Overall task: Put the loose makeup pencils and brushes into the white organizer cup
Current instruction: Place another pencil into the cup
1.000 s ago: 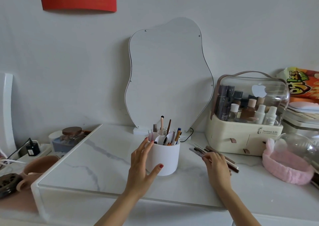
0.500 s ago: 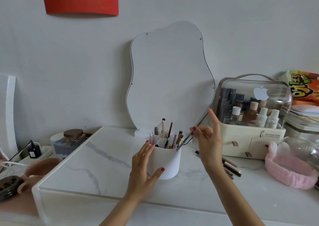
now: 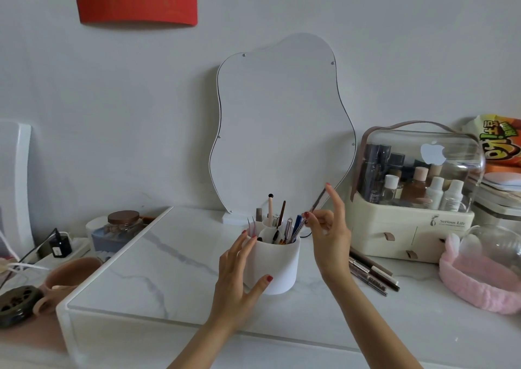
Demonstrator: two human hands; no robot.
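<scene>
The white organizer cup (image 3: pixel 277 267) stands mid-table with several pencils and brushes upright in it. My left hand (image 3: pixel 236 275) wraps around the cup's left side, thumb across its front. My right hand (image 3: pixel 329 233) is just right of the rim, thumb and fingers pinching a thin makeup pencil (image 3: pixel 317 203) that slants down with its lower end at the cup's opening. Several loose pencils (image 3: pixel 369 272) lie on the marble table (image 3: pixel 174 272) to the right of the cup, behind my right wrist.
A wavy mirror (image 3: pixel 282 126) leans on the wall behind the cup. A cream cosmetic case with clear lid (image 3: pixel 414 199) stands at right, a pink headband (image 3: pixel 479 281) beside it. A jar (image 3: pixel 121 227), plug (image 3: pixel 59 244) and pink mug (image 3: pixel 64 278) sit at left.
My right hand picked a pencil from the loose pile, lifted it and brought it over to the cup's rim. My left hand stayed on the cup.
</scene>
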